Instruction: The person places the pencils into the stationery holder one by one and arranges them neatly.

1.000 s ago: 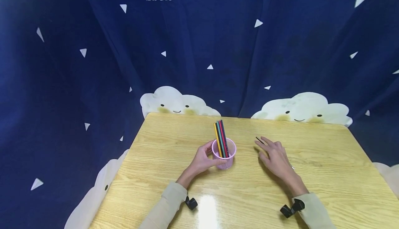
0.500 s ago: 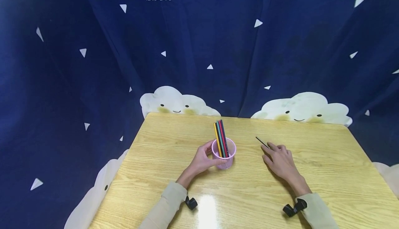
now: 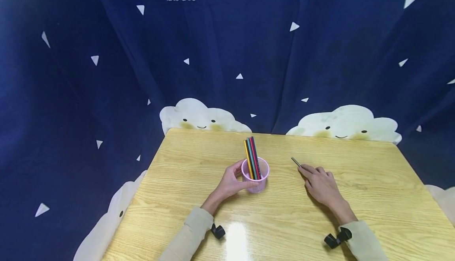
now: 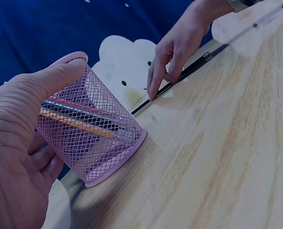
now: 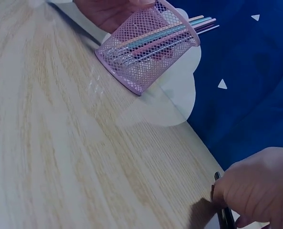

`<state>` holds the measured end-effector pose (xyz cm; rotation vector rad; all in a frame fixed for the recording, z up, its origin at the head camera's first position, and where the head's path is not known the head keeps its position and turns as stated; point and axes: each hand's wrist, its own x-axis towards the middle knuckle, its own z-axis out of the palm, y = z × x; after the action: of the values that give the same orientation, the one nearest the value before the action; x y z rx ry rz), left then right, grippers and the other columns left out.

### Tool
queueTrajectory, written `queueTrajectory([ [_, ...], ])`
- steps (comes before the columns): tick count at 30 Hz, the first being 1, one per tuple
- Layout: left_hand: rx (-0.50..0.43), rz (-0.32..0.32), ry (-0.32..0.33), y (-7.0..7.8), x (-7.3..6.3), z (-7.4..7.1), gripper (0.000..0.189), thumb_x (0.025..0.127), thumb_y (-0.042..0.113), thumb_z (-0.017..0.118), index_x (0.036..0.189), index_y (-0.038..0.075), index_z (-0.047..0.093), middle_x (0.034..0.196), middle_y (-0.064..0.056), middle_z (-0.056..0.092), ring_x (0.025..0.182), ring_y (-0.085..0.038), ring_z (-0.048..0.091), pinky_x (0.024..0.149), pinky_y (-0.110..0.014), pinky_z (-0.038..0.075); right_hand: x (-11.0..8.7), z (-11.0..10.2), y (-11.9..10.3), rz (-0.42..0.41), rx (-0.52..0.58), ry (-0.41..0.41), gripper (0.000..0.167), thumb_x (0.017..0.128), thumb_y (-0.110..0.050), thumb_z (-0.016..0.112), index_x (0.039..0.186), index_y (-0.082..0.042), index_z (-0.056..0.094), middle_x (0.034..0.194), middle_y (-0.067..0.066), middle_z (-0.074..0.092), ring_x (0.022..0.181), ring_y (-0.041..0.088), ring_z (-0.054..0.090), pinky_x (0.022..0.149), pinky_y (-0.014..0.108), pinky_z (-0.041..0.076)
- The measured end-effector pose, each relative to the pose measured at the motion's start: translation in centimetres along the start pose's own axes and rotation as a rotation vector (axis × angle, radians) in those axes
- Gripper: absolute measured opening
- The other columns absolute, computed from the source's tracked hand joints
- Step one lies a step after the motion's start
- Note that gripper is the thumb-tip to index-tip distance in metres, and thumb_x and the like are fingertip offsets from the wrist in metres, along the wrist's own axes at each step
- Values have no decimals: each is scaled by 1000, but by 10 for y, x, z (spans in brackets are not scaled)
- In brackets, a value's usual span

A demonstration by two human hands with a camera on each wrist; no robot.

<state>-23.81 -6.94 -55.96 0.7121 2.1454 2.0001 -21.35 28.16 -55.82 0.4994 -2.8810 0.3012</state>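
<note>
A pink mesh pencil cup stands upright on the table, with several coloured pencils leaning inside it. My left hand grips the cup from its left side, thumb across the near side by the rim. Over to the right, my right hand pinches a slim black pen-like stick low at the tabletop. In the left wrist view, the stick lies along the wood under the fingers of the right hand. Part of it is hidden by the hand in the head view.
The wooden table ends at a far edge in front of a dark blue curtain with white triangles and cloud shapes. A small black camera sits on each wrist, such as the one on the left.
My right hand has shifted slightly right and toward me, and its fingers have closed on the black stick, whose visible end has tilted a little. The left hand and cup have stayed still.
</note>
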Motion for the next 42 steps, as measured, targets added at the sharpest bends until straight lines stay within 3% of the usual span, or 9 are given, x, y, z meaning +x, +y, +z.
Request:
queueTrajectory([
  [6, -2, 2, 7, -2, 1, 0, 79, 78, 4, 91, 149, 10, 56, 141, -6, 66, 130, -23, 62, 116, -39, 47, 2, -3, -1, -14, -4, -4, 48, 93, 1, 64, 141, -6, 65, 142, 16, 63, 106, 41, 59, 69, 47, 42],
  [11, 1, 10, 13, -1, 0, 0, 79, 78, 3, 91, 149, 10, 56, 141, -7, 66, 131, -26, 61, 116, -42, 47, 5, -4, -2, -49, 12, 11, 45, 92, 7, 65, 135, -3, 69, 134, 19, 66, 82, 38, 58, 62, 45, 42],
  [14, 2, 11, 10, -1, 0, 0, 79, 78, 4, 91, 149, 10, 56, 141, -7, 66, 131, -26, 61, 116, -42, 46, 7, -5, -3, -67, 25, 16, 43, 91, 8, 65, 133, -1, 70, 131, 21, 66, 75, 35, 56, 59, 43, 41],
  [22, 17, -2, 12, 0, 0, -1, 79, 78, 7, 92, 149, 12, 57, 141, -4, 66, 131, -21, 61, 116, -39, 47, 9, -8, -6, -82, 6, -9, 46, 88, 10, 66, 133, -1, 69, 131, 21, 66, 69, 31, 48, 57, 39, 37],
  [27, 31, 0, 19, 2, 0, -1, 79, 78, 8, 92, 148, 11, 56, 140, -4, 67, 130, -21, 62, 116, -38, 47, 9, -9, -10, -87, 42, -19, 61, 82, 16, 61, 140, -3, 65, 134, 20, 64, 72, 31, 47, 62, 38, 36],
  [32, 27, -3, 18, 1, 0, 0, 80, 78, 7, 92, 149, 11, 56, 141, -3, 66, 131, -20, 61, 116, -37, 47, 10, -11, -15, -93, 104, 32, 68, 79, 19, 59, 142, -6, 63, 133, 19, 64, 78, 32, 50, 66, 41, 38],
  [42, 11, -13, 7, 1, -1, 1, 82, 78, 6, 92, 150, 12, 55, 144, -3, 64, 134, -21, 59, 118, -38, 44, 16, -17, -30, -151, 366, 178, 72, 78, 23, 62, 145, -5, 60, 138, 20, 60, 104, 35, 57, 85, 44, 38],
])
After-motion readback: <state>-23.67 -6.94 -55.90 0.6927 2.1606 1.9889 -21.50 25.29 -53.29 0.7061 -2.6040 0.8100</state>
